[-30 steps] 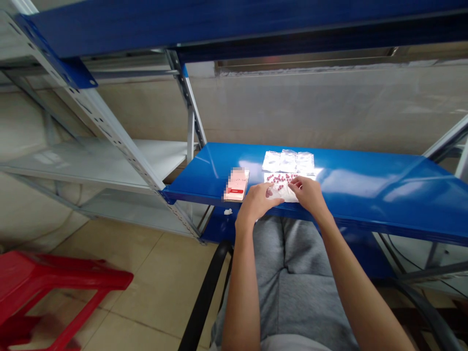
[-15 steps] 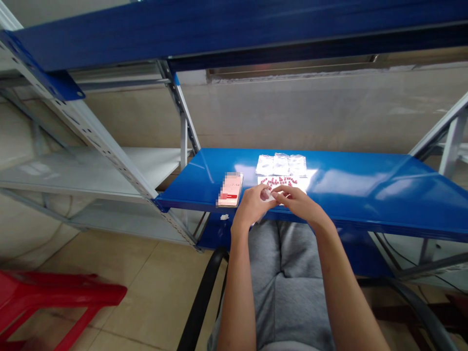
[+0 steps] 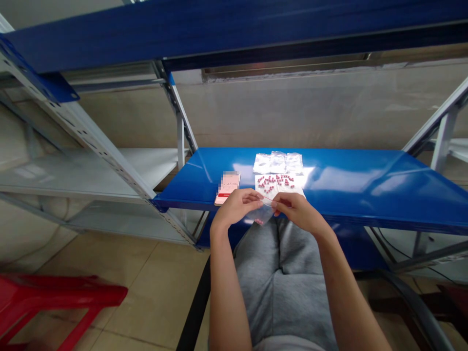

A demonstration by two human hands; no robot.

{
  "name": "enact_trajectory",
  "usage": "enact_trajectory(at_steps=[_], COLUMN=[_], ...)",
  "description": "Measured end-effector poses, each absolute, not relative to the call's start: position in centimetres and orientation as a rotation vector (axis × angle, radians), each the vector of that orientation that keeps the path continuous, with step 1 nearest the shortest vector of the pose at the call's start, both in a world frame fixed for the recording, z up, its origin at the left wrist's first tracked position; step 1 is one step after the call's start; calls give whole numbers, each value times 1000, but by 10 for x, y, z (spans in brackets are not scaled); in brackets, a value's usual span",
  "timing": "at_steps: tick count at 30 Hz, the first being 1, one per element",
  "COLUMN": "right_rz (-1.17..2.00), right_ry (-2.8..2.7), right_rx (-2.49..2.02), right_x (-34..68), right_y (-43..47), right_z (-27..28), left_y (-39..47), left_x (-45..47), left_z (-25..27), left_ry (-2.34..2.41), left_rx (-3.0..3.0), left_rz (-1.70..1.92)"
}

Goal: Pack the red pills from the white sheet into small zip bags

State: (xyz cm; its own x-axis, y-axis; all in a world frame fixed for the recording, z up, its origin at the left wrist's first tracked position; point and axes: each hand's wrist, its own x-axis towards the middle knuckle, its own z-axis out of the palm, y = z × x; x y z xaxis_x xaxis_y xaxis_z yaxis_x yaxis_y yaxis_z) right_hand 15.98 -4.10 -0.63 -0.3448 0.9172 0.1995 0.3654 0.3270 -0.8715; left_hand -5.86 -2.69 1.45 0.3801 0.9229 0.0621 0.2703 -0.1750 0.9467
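Note:
Between my hands hangs a small clear zip bag with a red line along its top and a few red pieces at the bottom. My left hand pinches one upper corner of it, and my right hand pinches the other, both at the front edge of the blue shelf. Just beyond them, many small red bead-like pieces lie scattered over a white sheet. Behind the sheet, several clear plastic bags lie flat in a row.
A phone with a lit screen lies on the blue shelf, left of the sheet. Overhead runs a blue beam. A red plastic stool stands on the floor at the left, and my chair's black armrest is beside my left arm.
My hands have moved apart and slightly down, with the bag now stretched between them. The red pieces on the sheet show more fully. My view has shifted slightly.

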Motion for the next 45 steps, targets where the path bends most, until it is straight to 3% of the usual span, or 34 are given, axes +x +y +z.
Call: enact_trajectory(at_steps=[14, 27, 45], right_rz=[1116, 1006, 1045], right_ry=[-1499, -1284, -1352], right_rx=[-1182, -1205, -1151], right_x=[179, 182, 177], right_y=[-49, -46, -48], right_z=[4, 3, 8], left_y=[-15, -11, -14], left_x=[-25, -10, -1], left_z=[10, 17, 15], left_ry=[1098, 1062, 948], left_rx=[1689, 1523, 1460], left_rz=[1021, 1160, 1180])
